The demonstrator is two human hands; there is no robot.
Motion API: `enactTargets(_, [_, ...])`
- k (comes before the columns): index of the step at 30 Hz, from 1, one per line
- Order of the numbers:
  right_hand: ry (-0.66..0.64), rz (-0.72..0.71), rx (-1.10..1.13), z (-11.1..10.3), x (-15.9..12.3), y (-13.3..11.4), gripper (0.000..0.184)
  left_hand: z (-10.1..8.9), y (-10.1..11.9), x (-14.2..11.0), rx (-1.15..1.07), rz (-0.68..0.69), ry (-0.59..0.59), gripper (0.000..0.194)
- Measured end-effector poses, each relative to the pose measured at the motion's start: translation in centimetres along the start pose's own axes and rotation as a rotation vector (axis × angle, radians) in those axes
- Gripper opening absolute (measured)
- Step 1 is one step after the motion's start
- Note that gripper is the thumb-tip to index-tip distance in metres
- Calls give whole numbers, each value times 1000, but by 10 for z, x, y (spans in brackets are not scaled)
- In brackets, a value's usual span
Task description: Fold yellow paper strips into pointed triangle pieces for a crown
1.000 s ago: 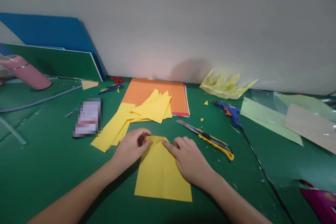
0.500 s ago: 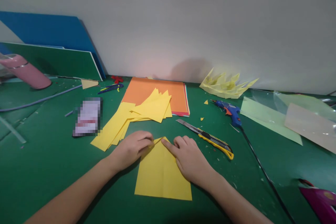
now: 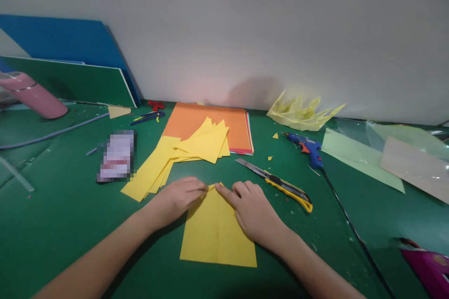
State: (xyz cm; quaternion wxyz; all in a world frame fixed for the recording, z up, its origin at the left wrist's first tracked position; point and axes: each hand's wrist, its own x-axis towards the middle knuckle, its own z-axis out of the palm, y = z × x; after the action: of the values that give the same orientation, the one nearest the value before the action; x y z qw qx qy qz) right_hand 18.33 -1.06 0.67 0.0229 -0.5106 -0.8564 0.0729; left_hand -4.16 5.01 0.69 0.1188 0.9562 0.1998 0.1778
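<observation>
A yellow paper sheet (image 3: 215,233) lies on the green table in front of me, its two top corners folded in to a point. My left hand (image 3: 177,198) rests on the left folded flap, fingers stretched flat and pressing it down. My right hand (image 3: 254,212) lies on the right flap, index finger extended along the fold toward the tip, the other fingers curled. The two hands almost meet at the paper's peak. Neither hand holds anything.
Behind the hands lie a pile of yellow paper pieces (image 3: 182,154) and an orange paper stack (image 3: 210,124). A yellow utility knife (image 3: 277,184), blue glue gun (image 3: 307,147) with cord, phone (image 3: 117,156), folded yellow shapes (image 3: 303,114), green sheets (image 3: 354,156) and a pink bottle (image 3: 33,96) surround them.
My left hand uncurled from a pinch at the paper's top left corner and flattened the flap down. The paper's top now forms a point. My right hand stayed put.
</observation>
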Motion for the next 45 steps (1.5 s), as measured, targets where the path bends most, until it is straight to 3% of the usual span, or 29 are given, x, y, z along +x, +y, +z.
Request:
enactTargets(25, [-52,53,-27,-5,3,-3,62,-5,5,5,10,-1,-25,26])
enactTargets(34, [-45,44,-23,-5,4,-1,62,-7,6,8,142,24,-161,24])
enactTargets(45, [-77,66,-4,-9,4,-4,61,-12,7,4,165,88,-95,24])
